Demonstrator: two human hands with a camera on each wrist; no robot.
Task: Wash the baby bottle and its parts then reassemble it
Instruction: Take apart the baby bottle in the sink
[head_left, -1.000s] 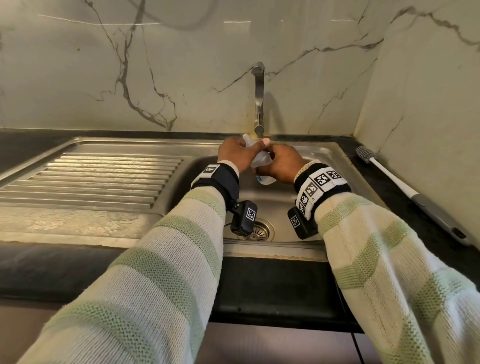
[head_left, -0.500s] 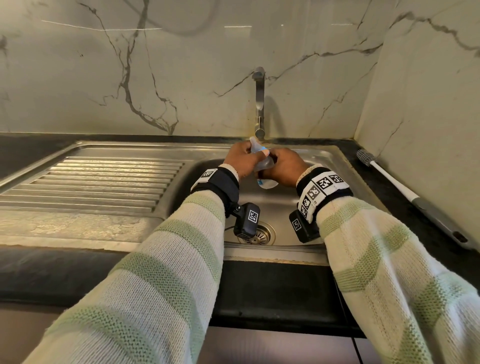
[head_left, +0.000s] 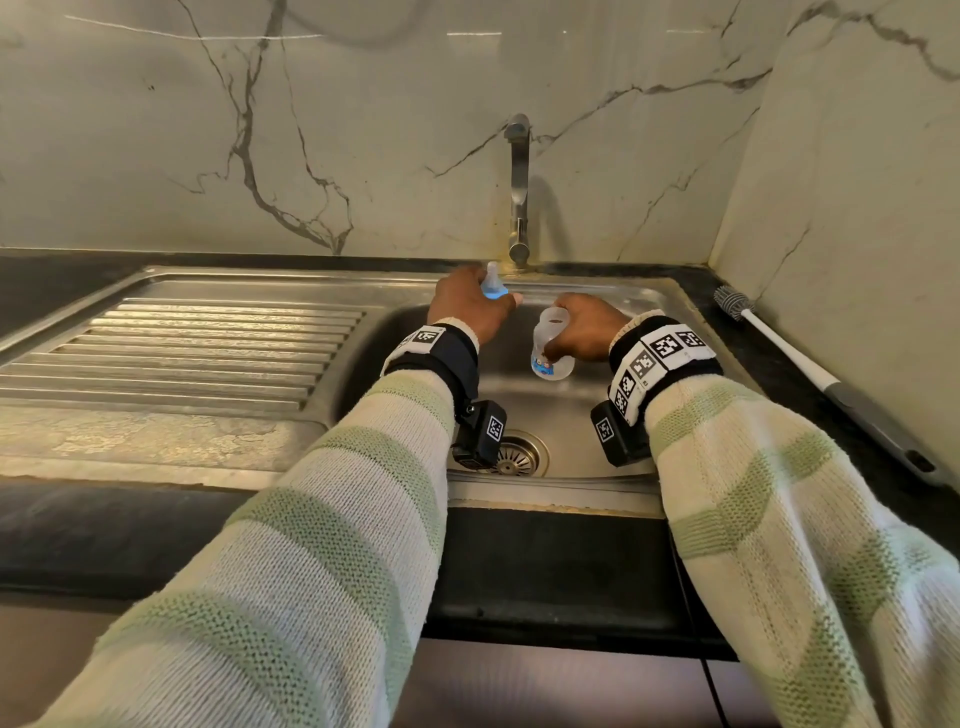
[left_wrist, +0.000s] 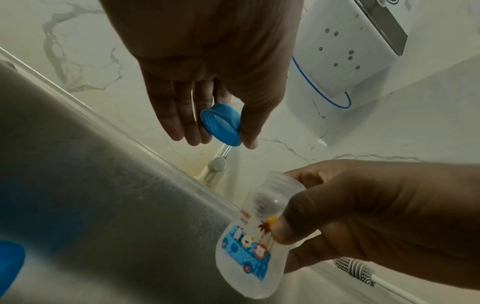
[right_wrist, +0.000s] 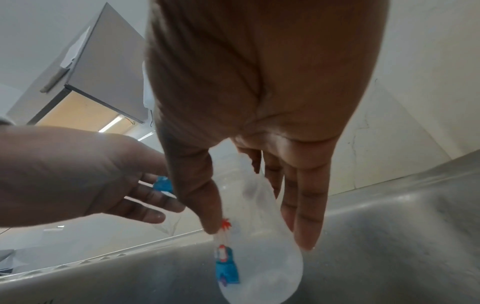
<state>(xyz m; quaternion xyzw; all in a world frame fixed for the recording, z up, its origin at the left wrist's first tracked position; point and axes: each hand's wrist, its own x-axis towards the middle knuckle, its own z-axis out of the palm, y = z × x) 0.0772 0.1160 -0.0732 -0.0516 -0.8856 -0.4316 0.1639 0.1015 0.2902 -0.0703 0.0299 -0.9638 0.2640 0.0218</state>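
Apart now, both hands are hovering over the sink (head_left: 644, 296): they were joined on the bottle a second ago. Right hand (head_left: 584, 327) is gripping the open bottle (head_left: 551, 348) above the basin; left hand (head_left: 470, 304) is pinching the blue cap (left_wrist: 221, 125) near the tap (head_left: 518, 192).

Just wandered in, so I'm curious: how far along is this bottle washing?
Early on. Done: top unscrewed. In hand: left hand holds the blue nipple ring, right hand the open bottle over the sink. Left: scrubbing, with the brush untouched, rinsing, reassembly.
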